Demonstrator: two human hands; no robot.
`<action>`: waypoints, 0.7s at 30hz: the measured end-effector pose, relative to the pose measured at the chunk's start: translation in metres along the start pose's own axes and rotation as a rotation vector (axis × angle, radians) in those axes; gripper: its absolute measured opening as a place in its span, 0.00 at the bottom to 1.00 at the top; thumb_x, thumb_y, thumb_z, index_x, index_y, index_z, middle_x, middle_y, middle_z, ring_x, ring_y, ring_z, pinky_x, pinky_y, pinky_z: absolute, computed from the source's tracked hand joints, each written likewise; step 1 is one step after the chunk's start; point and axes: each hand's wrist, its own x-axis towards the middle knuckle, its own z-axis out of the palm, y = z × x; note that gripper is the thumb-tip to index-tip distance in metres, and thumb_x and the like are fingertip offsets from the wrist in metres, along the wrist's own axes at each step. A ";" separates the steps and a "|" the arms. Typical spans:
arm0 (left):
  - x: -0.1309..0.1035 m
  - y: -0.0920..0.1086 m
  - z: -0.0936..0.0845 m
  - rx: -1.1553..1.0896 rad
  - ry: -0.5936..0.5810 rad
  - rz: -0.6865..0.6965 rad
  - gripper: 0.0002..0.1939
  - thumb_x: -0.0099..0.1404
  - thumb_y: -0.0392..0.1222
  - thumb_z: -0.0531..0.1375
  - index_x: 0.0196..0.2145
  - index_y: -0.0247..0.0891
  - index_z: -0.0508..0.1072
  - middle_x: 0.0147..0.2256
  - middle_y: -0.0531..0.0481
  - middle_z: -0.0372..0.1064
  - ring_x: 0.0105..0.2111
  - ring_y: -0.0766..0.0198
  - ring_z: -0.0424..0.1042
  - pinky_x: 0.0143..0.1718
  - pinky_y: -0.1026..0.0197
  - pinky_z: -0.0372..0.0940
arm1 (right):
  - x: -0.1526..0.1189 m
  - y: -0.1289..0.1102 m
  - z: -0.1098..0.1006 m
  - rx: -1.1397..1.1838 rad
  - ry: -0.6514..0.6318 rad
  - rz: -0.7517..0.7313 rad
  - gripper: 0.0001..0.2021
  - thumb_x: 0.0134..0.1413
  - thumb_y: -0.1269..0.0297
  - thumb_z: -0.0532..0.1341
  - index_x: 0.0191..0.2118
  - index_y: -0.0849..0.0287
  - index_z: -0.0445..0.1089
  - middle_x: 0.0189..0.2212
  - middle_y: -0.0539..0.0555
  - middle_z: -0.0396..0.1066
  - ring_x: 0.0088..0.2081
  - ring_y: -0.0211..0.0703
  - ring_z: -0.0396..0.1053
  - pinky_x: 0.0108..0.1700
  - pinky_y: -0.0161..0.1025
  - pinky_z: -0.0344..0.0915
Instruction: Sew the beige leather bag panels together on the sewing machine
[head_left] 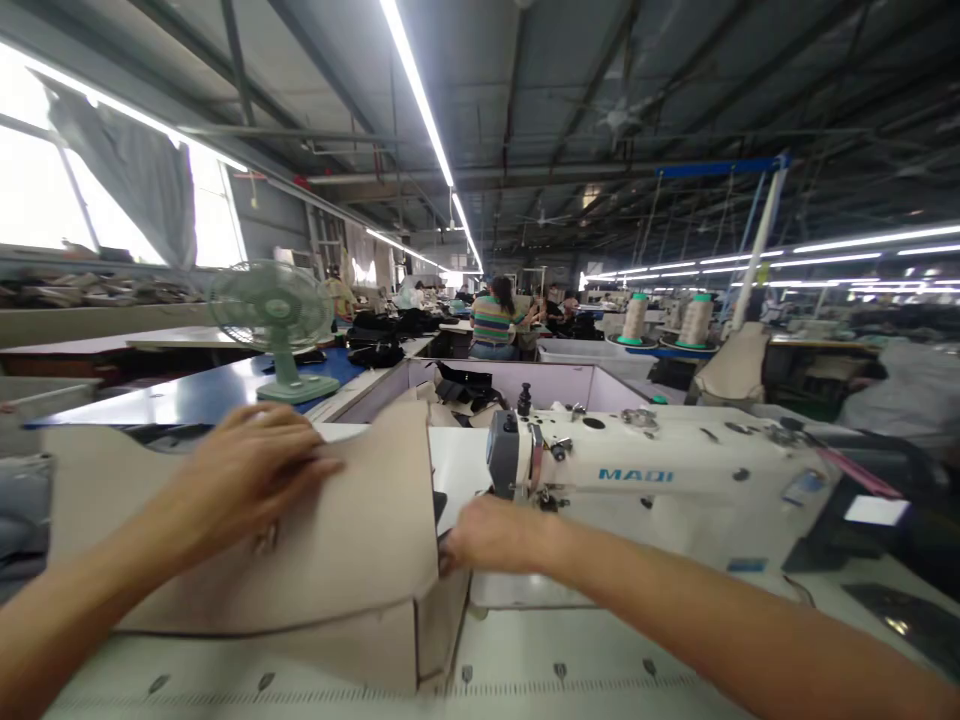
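So, right hand (484,535) pinches the dark-edged beige panel (367,510) by the MAQI sewing machine (637,485); left hand (259,465) lies on top, grip hard to tell. Keeping it flat probably helps.

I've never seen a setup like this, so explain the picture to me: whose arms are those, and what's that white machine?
There's no robot here. The single picture comes from a camera worn on a person's head, looking forward and down, so the two bare arms are the wearer's own. The white machine is a sewing machine marked MAQI, standing on a pale tabletop with a ruler scale along its near edge. The left hand rests on a large beige panel. The right hand is curled at the panel's edge, near the machine's needle end; its fingertips are too hidden to tell exactly what they pinch. Beyond, a green fan stands on a blue table.
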 end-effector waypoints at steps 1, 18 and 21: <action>0.009 0.015 0.013 -0.048 -0.030 0.052 0.22 0.70 0.50 0.46 0.39 0.34 0.75 0.38 0.50 0.71 0.43 0.59 0.72 0.48 0.57 0.64 | -0.018 -0.008 0.018 0.011 0.013 -0.001 0.08 0.62 0.67 0.58 0.36 0.60 0.74 0.29 0.51 0.75 0.33 0.40 0.73 0.40 0.35 0.69; 0.005 0.105 0.102 -0.253 -0.659 0.171 0.24 0.68 0.52 0.55 0.60 0.53 0.62 0.38 0.46 0.74 0.39 0.50 0.74 0.41 0.53 0.65 | -0.052 -0.034 0.144 0.010 0.545 -0.022 0.09 0.66 0.68 0.54 0.41 0.66 0.70 0.45 0.56 0.72 0.53 0.42 0.63 0.63 0.39 0.52; -0.010 0.086 0.123 -0.323 -0.644 0.115 0.25 0.67 0.59 0.53 0.60 0.57 0.60 0.35 0.47 0.73 0.36 0.51 0.73 0.39 0.54 0.63 | -0.058 -0.026 0.133 -0.099 0.727 0.055 0.09 0.66 0.69 0.52 0.42 0.63 0.69 0.46 0.54 0.70 0.52 0.46 0.62 0.60 0.44 0.57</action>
